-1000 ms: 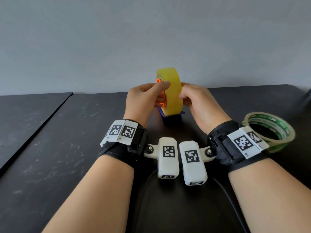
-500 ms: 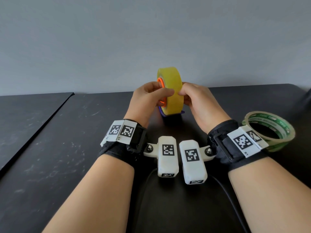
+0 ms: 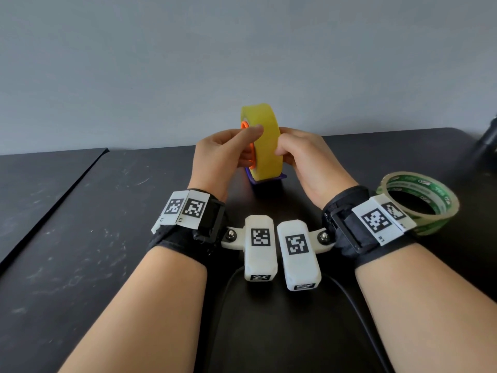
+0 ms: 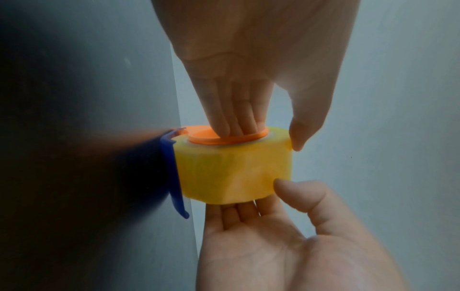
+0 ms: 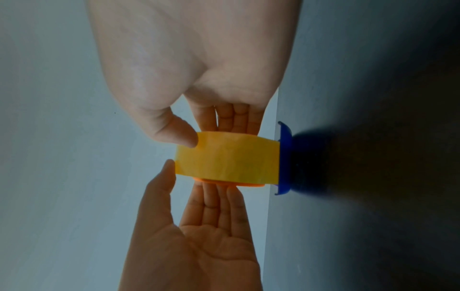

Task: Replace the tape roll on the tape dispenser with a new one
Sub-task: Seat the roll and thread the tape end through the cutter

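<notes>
A yellow tape roll (image 3: 265, 141) stands on edge in a blue dispenser (image 3: 266, 180) on the black table. An orange core (image 3: 246, 125) sticks out of the roll's left side. My left hand (image 3: 250, 145) pinches the roll: in the left wrist view its fingers (image 4: 224, 118) reach into the orange core (image 4: 224, 138) while the thumb sits on the roll's rim. My right hand (image 3: 282, 150) holds the opposite side, with its thumb (image 5: 179, 133) on the yellow band (image 5: 226, 159) and its fingers flat behind. The dispenser's blue base (image 5: 285, 157) rests on the table.
A second tape roll with green print (image 3: 443, 208) lies flat at the right, beside my right wrist. A dark object (image 3: 486, 146) shows at the far right edge. A seam (image 3: 53, 200) splits the table at the left. A black cable (image 3: 226, 292) runs between my forearms.
The roll and both hands have shifted slightly left. My left thumb has slid up along the roll's rim. The green roll has not moved.
</notes>
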`<state>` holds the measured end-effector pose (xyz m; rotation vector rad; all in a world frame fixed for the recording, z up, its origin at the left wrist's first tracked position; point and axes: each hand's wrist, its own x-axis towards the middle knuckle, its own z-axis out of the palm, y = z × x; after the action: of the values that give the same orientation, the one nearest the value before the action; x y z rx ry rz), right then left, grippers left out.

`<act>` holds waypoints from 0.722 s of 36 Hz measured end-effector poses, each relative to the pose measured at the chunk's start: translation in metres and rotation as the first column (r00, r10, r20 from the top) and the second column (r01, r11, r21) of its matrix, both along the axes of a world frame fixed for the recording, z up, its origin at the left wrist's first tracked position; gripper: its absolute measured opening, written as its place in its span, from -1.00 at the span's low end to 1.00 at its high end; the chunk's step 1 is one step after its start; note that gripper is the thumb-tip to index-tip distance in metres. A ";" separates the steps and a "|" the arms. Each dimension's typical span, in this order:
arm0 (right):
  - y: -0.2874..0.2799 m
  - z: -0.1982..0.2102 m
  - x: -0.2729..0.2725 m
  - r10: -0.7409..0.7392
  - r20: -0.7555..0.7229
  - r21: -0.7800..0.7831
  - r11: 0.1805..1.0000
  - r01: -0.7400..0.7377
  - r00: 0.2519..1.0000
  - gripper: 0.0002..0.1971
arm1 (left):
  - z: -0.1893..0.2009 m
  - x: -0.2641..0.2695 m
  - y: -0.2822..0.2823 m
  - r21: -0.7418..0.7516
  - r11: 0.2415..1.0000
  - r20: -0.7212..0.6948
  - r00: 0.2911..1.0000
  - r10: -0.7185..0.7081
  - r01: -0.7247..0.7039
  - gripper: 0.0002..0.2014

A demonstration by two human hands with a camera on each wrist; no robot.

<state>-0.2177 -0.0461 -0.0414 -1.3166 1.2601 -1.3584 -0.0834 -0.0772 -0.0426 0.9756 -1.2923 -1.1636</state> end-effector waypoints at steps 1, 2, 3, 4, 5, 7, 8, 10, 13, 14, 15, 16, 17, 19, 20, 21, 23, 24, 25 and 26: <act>0.000 0.000 0.000 -0.001 0.002 0.001 1.000 0.001 1.000 -0.72 | 0.000 0.000 0.000 0.003 1.000 0.001 1.000 -0.007 0.007 -0.81; 0.001 0.000 0.000 -0.002 0.006 0.002 1.000 0.002 1.000 -0.71 | 0.000 0.000 0.000 0.006 1.000 0.000 1.000 -0.015 0.015 -0.79; 0.001 0.000 0.001 0.000 0.010 0.003 1.000 0.000 1.000 -0.69 | 0.000 0.000 0.000 0.010 1.000 -0.003 1.000 -0.025 0.025 -0.78; 0.001 0.000 0.001 0.001 0.013 0.002 1.000 -0.001 1.000 -0.68 | 0.000 0.000 0.001 0.015 0.999 -0.009 0.999 -0.037 0.037 -0.76; 0.002 0.000 0.001 -0.002 0.011 0.001 1.000 0.002 1.000 -0.67 | 0.000 0.000 0.001 0.020 0.999 -0.017 0.999 -0.048 0.048 -0.75; 0.002 0.001 0.002 -0.014 0.005 0.006 1.000 0.014 1.000 -0.67 | 0.001 0.000 0.002 0.030 0.997 -0.027 0.997 -0.069 0.069 -0.74; 0.002 0.002 0.002 -0.023 0.003 0.010 1.000 0.023 1.000 -0.66 | 0.001 0.000 0.002 0.033 0.996 -0.026 0.996 -0.080 0.081 -0.75; 0.004 0.005 0.004 -0.056 0.004 0.041 0.998 0.056 0.998 -0.57 | 0.001 0.001 0.002 0.036 0.994 -0.019 0.994 -0.107 0.108 -0.78; 0.006 0.008 0.005 -0.078 0.069 0.075 0.995 0.072 0.995 -0.53 | 0.002 0.002 0.003 0.040 0.986 -0.004 0.987 -0.162 0.162 -0.83; 0.007 0.008 0.006 -0.071 0.108 0.070 0.996 0.063 0.992 -0.64 | 0.002 0.002 0.003 0.040 0.984 0.004 0.984 -0.176 0.176 -0.80; 0.007 0.008 0.005 -0.066 0.132 0.074 0.996 0.057 0.989 -0.69 | 0.002 0.002 0.003 0.040 0.982 0.013 0.983 -0.184 0.183 -0.77; 0.006 0.007 0.004 -0.065 0.144 0.073 0.996 0.054 0.987 -0.72 | 0.002 0.002 0.003 0.038 0.982 0.021 0.982 -0.187 0.186 -0.73; 0.006 0.006 0.004 -0.060 0.150 0.068 0.996 0.050 0.987 -0.74 | 0.002 0.002 0.003 0.035 0.982 0.028 0.983 -0.184 0.183 -0.72; 0.007 0.007 0.005 -0.056 0.148 0.067 0.997 0.047 0.987 -0.74 | 0.002 0.002 0.003 0.024 0.986 0.038 0.985 -0.165 0.165 -0.75; 0.007 0.007 0.005 -0.062 0.141 0.070 0.996 0.052 0.988 -0.72 | 0.002 0.003 0.004 0.018 0.988 0.038 0.987 -0.153 0.153 -0.78; 0.008 0.008 0.006 -0.064 0.131 0.070 0.996 0.056 0.989 -0.71 | 0.002 0.003 0.004 0.011 0.990 0.034 0.989 -0.142 0.141 -0.79; 0.010 0.009 0.006 -0.058 0.108 0.054 0.997 0.052 0.992 -0.82 | 0.002 0.002 0.005 0.000 0.992 0.023 0.992 -0.123 0.123 -0.79; 0.009 0.009 0.005 -0.049 0.109 0.046 0.998 0.044 0.993 -0.90 | 0.002 0.002 0.005 -0.004 0.993 0.016 0.993 -0.115 0.116 -0.77; 0.009 0.008 0.004 -0.042 0.113 0.048 0.998 0.036 0.993 -0.95 | 0.002 0.002 0.004 -0.006 0.994 0.008 0.994 -0.108 0.108 -0.75; 0.008 0.007 0.003 -0.037 0.113 0.049 0.998 0.031 0.993 -0.92 | 0.002 0.002 0.004 -0.006 0.995 0.000 0.995 -0.101 0.101 -0.74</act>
<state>-0.2148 -0.0378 -0.0342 -1.1729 1.2345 -1.3990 -0.0810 -0.0730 -0.0408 0.9144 -1.3577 -1.2366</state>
